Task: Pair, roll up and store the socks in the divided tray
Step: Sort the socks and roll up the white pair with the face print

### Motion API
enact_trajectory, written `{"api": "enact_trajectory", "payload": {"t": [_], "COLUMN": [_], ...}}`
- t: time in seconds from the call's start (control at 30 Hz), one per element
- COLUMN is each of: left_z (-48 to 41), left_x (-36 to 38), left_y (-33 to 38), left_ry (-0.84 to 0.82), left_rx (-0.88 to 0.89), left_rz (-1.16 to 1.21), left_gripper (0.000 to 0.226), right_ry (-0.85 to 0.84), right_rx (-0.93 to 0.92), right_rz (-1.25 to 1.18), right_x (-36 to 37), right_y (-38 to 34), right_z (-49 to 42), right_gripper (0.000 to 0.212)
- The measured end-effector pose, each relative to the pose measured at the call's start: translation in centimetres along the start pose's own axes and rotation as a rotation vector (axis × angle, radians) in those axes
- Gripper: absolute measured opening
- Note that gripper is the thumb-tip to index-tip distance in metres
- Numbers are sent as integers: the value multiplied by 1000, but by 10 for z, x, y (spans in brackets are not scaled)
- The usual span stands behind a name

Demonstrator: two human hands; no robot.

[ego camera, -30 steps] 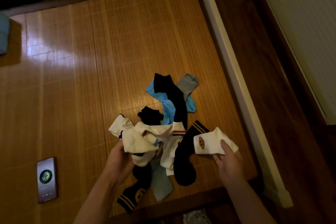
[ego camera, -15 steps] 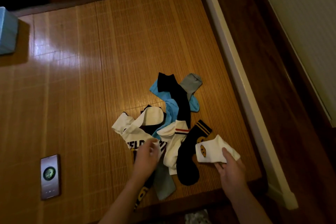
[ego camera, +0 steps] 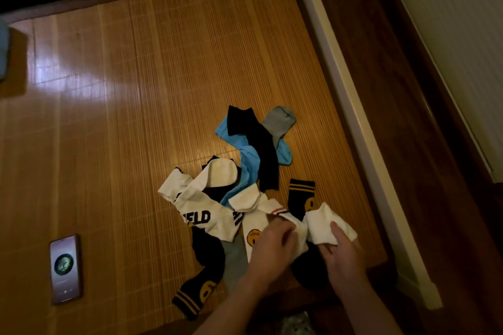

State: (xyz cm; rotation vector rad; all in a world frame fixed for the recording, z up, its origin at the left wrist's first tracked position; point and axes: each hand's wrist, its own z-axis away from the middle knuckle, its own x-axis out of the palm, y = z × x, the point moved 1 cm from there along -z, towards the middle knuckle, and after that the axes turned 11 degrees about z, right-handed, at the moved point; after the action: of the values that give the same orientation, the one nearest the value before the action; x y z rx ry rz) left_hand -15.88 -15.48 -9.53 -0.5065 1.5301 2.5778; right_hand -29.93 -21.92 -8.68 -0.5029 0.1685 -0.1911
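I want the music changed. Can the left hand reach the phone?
Probably yes: bare mat lies between the left hand and the phone, though that hand is busy gripping a white sock.

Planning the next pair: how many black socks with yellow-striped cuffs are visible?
2. One black sock lies at the pile's near-left edge; the other on the right side, partly behind the white sock held by the right hand. Others may be buried.

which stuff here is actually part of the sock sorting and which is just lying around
Part of the job:
sock pile on the mat
white smiley sock, gripped by the left hand
white sock, held by the right hand

Just lying about:
phone
blue object at the left edge, cut off; cannot tell what it is
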Motion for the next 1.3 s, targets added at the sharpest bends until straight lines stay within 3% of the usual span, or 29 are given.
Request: {"api": "enact_trajectory", "payload": {"t": [0.07,0.13,0.23,0.33,0.43,0.5,0.6,0.67,0.73,0.9,1.03,1.13,1.2,1.3], "left_z": [4,5,0,-7,-15,-21,-22,-18,-13,-4,-3,-3,-1,5], "left_x": [6,-1,-29,-57,-80,-92,-105,-112,-119,-130,-133,-132,-132,-131], "left_y": [7,-1,-32,-60,-70,-57,-26,-6,14,55,60,62,62,59], "left_ry": [-91,-49,150,47,5,155,476,587,637,567,569,546,512,476], "left_rx": [47,-17,-119,-211,-136,-30,-118,-162,-130,-64,-164,-263,-298,-330], "left_rz": [21,-12,-412,-777,-803,-558,11,306,459,619,682,1084,1299,1385], "left_gripper": [21,23,24,33,51,47,32,27,23,49,31,28,27,24], "right_ry": [-13,-14,-32,-50,-75,-83,-86,-108,-145,-227,-283,-298,-312,-489], "right_rx": [1,-4,-15,-30,-41,-31,-5,8,16,30,-9,-63,19,255], "right_rz": [4,11,20,31,40,43,44,56,66,92,155,214,201,87], "right_x": [-1,-2,-3,-2,-2,-2,-3,0,4,27,55,76,83,86], "right_y": [-2,-4,-10,-14,-16,-17,-18,-21,-22,-30,-34,-28,-26,-26], "right_z": [0,-1,-2,-6,-9,-10,-10,-7,-2,17,36,40,41,51], "right_gripper": [40,43,45,44,45,46,49,48,41,40,38,39,34,39]}}
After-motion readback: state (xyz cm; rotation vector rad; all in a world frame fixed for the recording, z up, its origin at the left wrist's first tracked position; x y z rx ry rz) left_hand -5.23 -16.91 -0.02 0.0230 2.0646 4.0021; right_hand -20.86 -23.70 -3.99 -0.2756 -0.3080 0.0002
